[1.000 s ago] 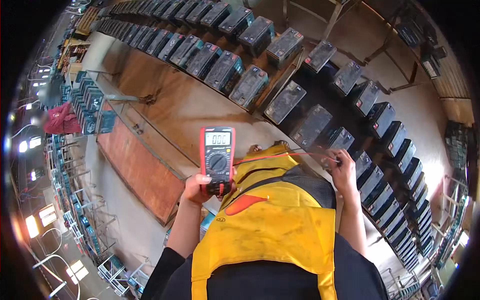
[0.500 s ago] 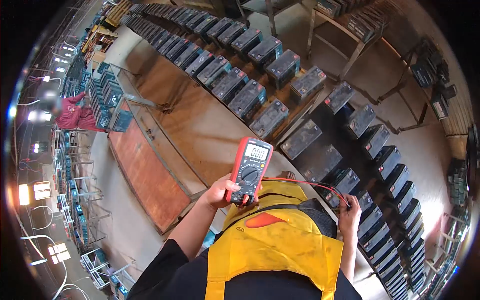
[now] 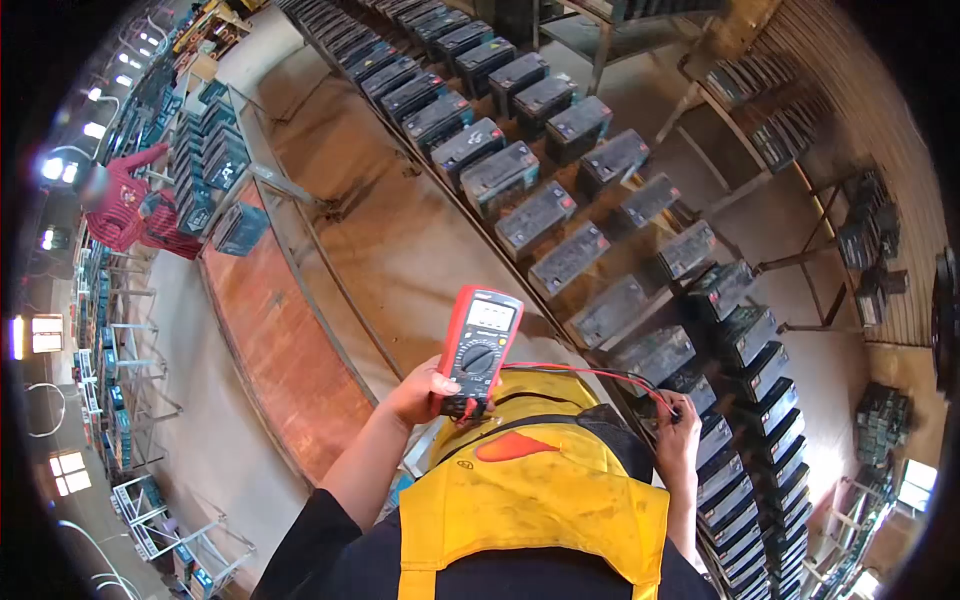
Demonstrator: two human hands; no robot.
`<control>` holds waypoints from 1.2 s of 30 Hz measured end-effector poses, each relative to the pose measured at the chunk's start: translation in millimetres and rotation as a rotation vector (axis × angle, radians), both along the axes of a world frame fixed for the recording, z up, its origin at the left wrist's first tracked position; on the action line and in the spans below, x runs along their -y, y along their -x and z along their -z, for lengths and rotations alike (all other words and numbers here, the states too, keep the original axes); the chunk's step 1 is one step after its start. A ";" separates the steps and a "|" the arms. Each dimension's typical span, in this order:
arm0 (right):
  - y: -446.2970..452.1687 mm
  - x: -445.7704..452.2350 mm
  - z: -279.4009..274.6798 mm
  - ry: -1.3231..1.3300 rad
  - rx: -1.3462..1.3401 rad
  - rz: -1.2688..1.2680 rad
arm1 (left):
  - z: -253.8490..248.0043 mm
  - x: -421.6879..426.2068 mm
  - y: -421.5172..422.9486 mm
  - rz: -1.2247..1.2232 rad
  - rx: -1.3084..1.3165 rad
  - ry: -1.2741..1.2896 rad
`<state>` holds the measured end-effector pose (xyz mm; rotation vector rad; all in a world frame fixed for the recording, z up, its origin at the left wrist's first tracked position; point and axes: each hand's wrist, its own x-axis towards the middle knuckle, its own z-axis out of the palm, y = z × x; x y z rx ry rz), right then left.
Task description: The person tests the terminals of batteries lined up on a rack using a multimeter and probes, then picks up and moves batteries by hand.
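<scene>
In the head view my left hand (image 3: 410, 394) is wrapped round a red and dark grey digital multimeter (image 3: 481, 345), its thumb on the lower front. The screen is lit, but its digits are too blurred to read. A red test lead (image 3: 600, 371) runs from the meter across to my right hand (image 3: 680, 436). That hand is closed on the dark test probes (image 3: 674, 412), whose tips I cannot make out. Close to it stand dark lead-acid batteries (image 3: 655, 352) in long rows. A yellow apron (image 3: 540, 470) covers my front.
Battery rows continue on a long bench (image 3: 520, 262) ahead and down the right. A reddish-brown tabletop (image 3: 285, 345) lies to the left. Beyond it, a person in a red top (image 3: 122, 205) stands beside more batteries (image 3: 215, 160). Metal racks (image 3: 700, 95) stand at the far right.
The view has shifted, and the battery rows appear further right and lower. Both hands keep their hold on the multimeter and the probes. The person on the left has moved slightly in view.
</scene>
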<state>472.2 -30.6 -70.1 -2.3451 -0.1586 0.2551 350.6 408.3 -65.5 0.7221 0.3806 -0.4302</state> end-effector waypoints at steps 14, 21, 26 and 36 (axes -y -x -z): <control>-50.5 -144.0 9.6 -0.064 -0.158 -0.165 | 34.8 -102.9 42.7 -0.121 0.004 0.198; -70.5 -142.9 -2.4 -0.107 -0.133 -0.228 | 19.0 -81.3 39.9 -0.218 -0.001 0.136; -80.2 -111.5 14.0 -0.093 -0.081 -0.245 | -2.2 -56.6 34.7 -0.237 0.026 0.130; -66.2 -54.7 30.9 -0.121 -0.054 -0.254 | 2.6 -11.8 30.6 -0.188 0.071 0.144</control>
